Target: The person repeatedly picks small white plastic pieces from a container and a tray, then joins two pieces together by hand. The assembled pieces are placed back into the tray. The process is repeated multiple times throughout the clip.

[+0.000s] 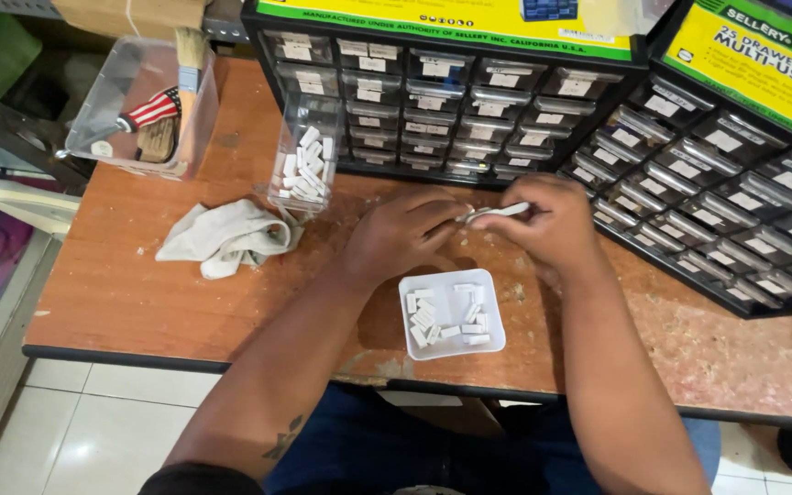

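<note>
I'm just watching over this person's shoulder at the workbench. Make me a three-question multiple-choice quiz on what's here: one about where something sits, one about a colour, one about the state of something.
1. Where is the small white tray of white pieces?
A. on the table edge below the hands
B. on top of the drawer cabinet
C. on the floor tiles

2. What colour is the crumpled cloth?
A. red
B. off-white
C. black

3. What are the left hand and right hand doing?
A. resting flat, empty
B. together pinching a small white piece
C. pulling out a drawer

Answers: 1 A, the tray lies on the brown table just below both hands. 2 B, the cloth is pale cream. 3 B, fingertips of both hands meet on the piece.
</note>
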